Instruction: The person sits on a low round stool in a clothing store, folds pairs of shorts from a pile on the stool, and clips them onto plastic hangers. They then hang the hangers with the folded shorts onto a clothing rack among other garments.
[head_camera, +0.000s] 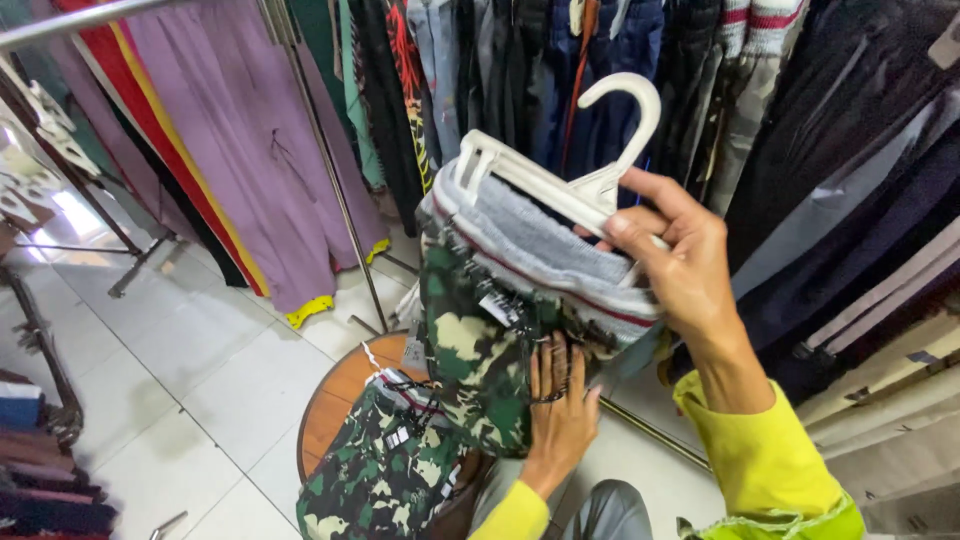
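The right hand (680, 265) closes around a white plastic hanger (590, 170) clipped to camouflage trousers (480, 350), held before a far clothing rack (560, 60); the left hand (560, 415), fingers flat and open, presses the fabric from below.

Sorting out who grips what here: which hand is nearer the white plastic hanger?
Right. The right hand grips the white hanger at its clip bar. The left hand is lower, pressed against the camouflage trousers hanging from it.

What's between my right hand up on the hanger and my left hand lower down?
In the head view, the camouflage trousers with their grey ribbed waistband, clipped on the white hanger, span from right hand to left hand.
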